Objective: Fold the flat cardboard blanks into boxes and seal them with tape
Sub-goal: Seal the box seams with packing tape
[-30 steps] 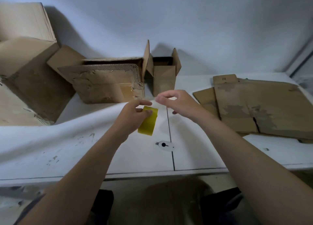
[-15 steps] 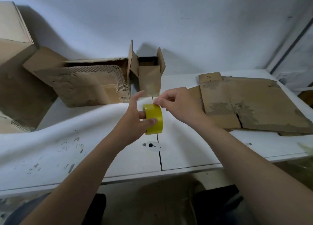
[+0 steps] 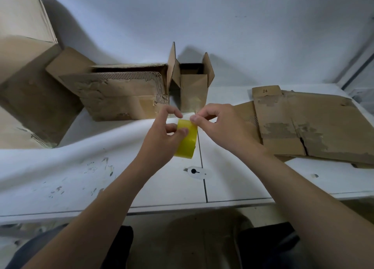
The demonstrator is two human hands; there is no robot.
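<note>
yellow tape roll [image 3: 187, 140] is held on edge above the white table [image 3: 141, 179], just in front of the small open box [image 3: 193, 92], whose top flaps stand up unsealed. the roll is gripped by the left hand [image 3: 162, 135], with the thumb pressed on the near face, the other fingers curled behind it and the forefinger lifted free. a second ago the right hand [image 3: 216, 127] was held apart from the roll, above and beside it. half a second ago its fingertips [image 3: 193, 118] had been brought onto the top of the roll. now its thumb and forefinger are pinched together at the roll's upper rim, with the remaining fingers curled in. whether a loose end of tape has been caught between them cannot be told, since no strip is seen drawn away from the roll. the change is judged to mean that the tape's end is being picked for, so sealing is being prepared, though no fresh strip is seen laid on any cardboard. the flat cardboard blanks [image 3: 315, 125] lie untouched on the table well to the right, and a larger torn box [image 3: 121, 98] lies just left of the small one, so most of the folding appears to remain undone.
</note>
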